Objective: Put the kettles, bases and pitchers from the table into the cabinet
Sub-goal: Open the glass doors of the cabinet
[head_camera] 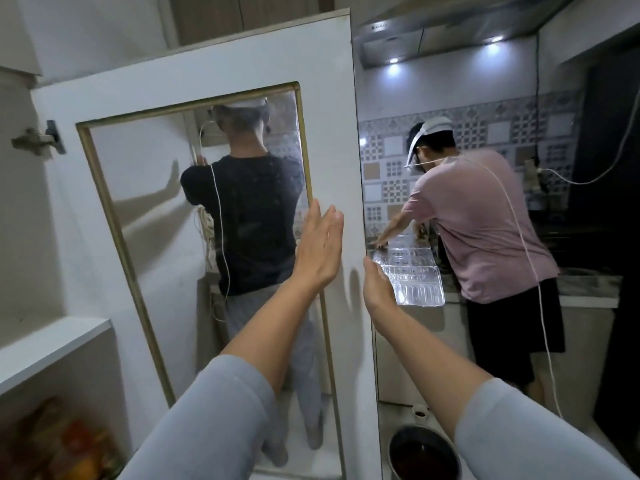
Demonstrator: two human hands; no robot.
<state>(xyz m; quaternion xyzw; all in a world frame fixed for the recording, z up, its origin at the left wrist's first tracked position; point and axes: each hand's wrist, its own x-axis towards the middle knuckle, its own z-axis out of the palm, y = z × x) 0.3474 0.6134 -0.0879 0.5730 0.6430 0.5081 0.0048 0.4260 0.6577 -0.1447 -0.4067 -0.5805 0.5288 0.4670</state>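
White cabinet door (pixel 207 81) stands swung open; my left hand (pixel 317 245) lies flat and empty on its glass pane, my right hand (pixel 375 284) curls round its free edge, probably to swing it. No kettles, bases or pitchers show.

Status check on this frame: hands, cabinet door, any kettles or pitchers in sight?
Left hand flat on open cabinet door, fingers spread, empty. Right hand at the door's edge, grip unclear. No kettles, bases or pitchers in view. Nothing in the way.

Head view, facing cabinet door (pixel 214 64) close-up.
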